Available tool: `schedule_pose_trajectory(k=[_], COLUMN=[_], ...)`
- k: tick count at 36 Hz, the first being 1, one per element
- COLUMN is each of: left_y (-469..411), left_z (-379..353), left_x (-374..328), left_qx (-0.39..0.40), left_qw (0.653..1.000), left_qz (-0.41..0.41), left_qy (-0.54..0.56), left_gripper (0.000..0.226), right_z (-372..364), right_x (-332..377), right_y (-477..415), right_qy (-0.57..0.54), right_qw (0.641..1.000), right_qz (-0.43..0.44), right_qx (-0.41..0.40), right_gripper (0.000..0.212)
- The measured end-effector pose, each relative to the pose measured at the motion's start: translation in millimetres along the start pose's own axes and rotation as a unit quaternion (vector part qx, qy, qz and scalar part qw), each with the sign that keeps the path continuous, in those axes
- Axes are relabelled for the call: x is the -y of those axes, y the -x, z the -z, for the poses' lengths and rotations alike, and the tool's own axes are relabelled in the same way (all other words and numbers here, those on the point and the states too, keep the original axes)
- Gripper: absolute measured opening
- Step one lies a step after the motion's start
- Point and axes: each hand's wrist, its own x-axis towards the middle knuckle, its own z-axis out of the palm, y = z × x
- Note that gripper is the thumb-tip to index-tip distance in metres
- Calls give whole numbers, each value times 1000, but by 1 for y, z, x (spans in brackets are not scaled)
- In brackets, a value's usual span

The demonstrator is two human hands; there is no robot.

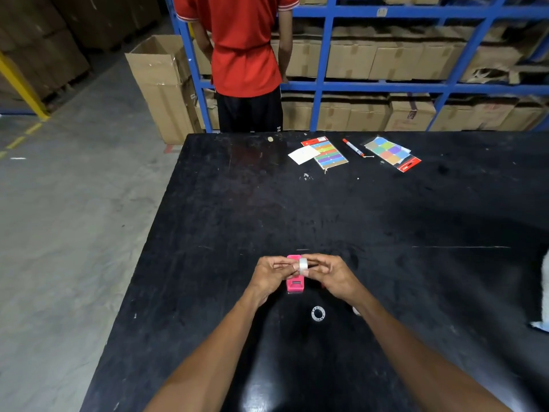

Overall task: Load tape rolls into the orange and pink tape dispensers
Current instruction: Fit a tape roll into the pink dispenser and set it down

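A small clear tape roll [302,265] is pinched upright between the fingertips of my left hand [271,275] and my right hand [329,273], just above the pink tape dispenser [295,286], which rests on the black table [416,263]. A second clear ring, a tape roll or core [318,313], lies flat on the table nearer to me. A small whitish object [356,310] peeks out beside my right forearm. The orange dispenser is not in sight.
At the table's far side lie two packs of coloured sticky notes [329,154] [392,153], a white paper slip [303,154] and a red-capped marker [353,147]. A person in a red shirt [243,49] stands behind the table, against blue shelving with cardboard boxes. Something white [544,295] shows at the right edge.
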Motion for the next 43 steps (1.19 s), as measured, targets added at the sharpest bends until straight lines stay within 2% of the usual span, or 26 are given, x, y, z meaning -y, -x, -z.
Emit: schedule_pose_trajectory(k=[5,13,22,26,29,33,36,38,41,43], left_y=[-2,-4,-7,-7,-9,-19,-25,-30,-42,-54], left_z=[-1,5,9,9,11,18,21,21,20,20], left_x=[2,5,15,20,23,30,33,34,36,39], left_qx=[-26,-13,-7,-6,-7,-27,-35,-21,43,77], left_qw=[999,997,993,995,997,985,964,948,908,893], left_qz=[26,74,77,65,68,38,4,-21,11,10], left_qy=[12,22,90,82,26,-165,-264,-317,-416,-442], left_gripper=[23,21,20,22,22,29,43,68,115,130], right_z=[0,-5,-6,-2,5,15,18,16,12,9], right_x=[1,-3,-2,-4,-7,-16,-27,-32,-37,-40], right_y=[-2,-4,-12,-16,-22,-37,-50,-57,-68,-75], right_qy=[17,36,42,80,143,243,305,326,354,378], right_qw=[1000,999,999,996,988,967,949,943,933,923], right_qz=[-2,-13,-16,-25,-49,-78,-71,-59,-48,-47], right_qx=[6,7,14,26,29,20,27,31,43,48], right_gripper=[36,38,37,38,32,23,28,29,34,37])
